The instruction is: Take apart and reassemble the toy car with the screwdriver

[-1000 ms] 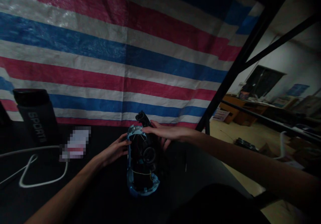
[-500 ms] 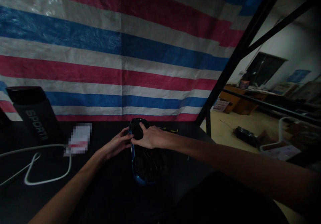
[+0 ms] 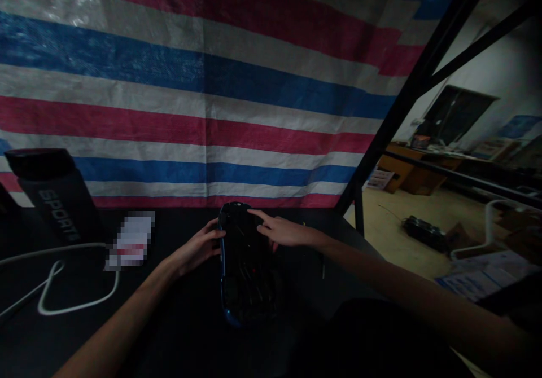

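In the head view a long, dark, rounded thing with a shiny blue rim (image 3: 245, 288) rests on the black table, its length running away from me. It looks like a toy car, but its dark inner parts are hard to make out; a small red spot shows in its middle. My left hand (image 3: 203, 248) grips the far left side, thumb on the rim and fingers alongside. Over the far right side lies my right hand (image 3: 283, 231), index finger stretched toward the far end and thumb apart from it. Its lower fingers are partly hidden.
At the left stand a dark SPORTS bottle (image 3: 59, 197), a blurred-out white packet (image 3: 133, 240) and a looped white cable (image 3: 80, 307). A striped tarp (image 3: 203, 101) hangs behind the table (image 3: 169, 321). Black frame bars (image 3: 393, 113) rise at the right; a dark device (image 3: 423, 233) lies on the floor.
My right hand has moved right, off the middle of the blue-rimmed thing to its right side, with the index finger now stretched out. My left hand keeps its hold. The view has shifted slightly.
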`<state>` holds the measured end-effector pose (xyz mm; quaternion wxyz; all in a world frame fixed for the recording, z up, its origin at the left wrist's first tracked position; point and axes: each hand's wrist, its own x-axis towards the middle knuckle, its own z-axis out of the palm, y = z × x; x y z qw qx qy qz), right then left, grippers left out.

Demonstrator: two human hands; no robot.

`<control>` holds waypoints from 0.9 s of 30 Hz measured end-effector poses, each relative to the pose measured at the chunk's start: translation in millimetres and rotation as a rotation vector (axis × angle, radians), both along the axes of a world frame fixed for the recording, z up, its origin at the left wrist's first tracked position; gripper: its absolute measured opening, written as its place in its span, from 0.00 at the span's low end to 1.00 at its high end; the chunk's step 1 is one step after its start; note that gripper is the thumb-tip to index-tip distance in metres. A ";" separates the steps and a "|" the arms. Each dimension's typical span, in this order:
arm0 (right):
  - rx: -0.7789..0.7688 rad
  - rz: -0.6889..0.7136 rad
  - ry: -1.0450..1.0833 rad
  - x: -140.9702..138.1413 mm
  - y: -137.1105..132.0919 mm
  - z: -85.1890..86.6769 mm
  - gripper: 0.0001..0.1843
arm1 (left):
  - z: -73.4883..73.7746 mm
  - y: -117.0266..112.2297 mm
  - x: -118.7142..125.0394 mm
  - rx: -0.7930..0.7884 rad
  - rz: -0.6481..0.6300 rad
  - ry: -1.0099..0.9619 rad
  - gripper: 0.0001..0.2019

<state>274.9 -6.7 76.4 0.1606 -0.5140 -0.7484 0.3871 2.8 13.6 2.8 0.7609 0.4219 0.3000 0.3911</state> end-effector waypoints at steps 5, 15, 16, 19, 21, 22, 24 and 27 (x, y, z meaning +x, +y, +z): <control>-0.095 -0.052 0.270 14.8 -3.4 -44.2 0.42 | -3.4 1.1 -0.7 0.068 -0.034 0.061 0.28; -0.060 -0.163 0.567 15.8 -0.3 -81.5 0.37 | -2.5 0.7 1.0 0.040 0.014 0.185 0.28; 0.004 -0.174 0.516 17.9 -2.4 -79.6 0.35 | -1.8 0.0 1.6 0.030 0.025 0.199 0.28; 0.297 -0.153 0.310 32.5 -7.4 -69.3 0.24 | -0.3 -1.8 2.9 0.035 0.054 0.207 0.28; 0.414 -0.054 0.174 48.0 -7.9 -63.4 0.12 | -0.8 -1.8 2.4 0.030 0.064 0.222 0.28; 0.406 0.014 0.122 56.1 -7.3 -61.9 0.09 | -1.7 -1.2 1.6 0.024 0.068 0.228 0.28; 0.335 0.115 0.070 69.8 -5.4 -62.0 0.09 | -4.4 1.0 -0.8 0.014 0.068 0.226 0.30; 0.247 0.173 0.068 79.2 -2.4 -67.3 0.10 | -8.6 5.1 -4.5 0.016 0.044 0.231 0.31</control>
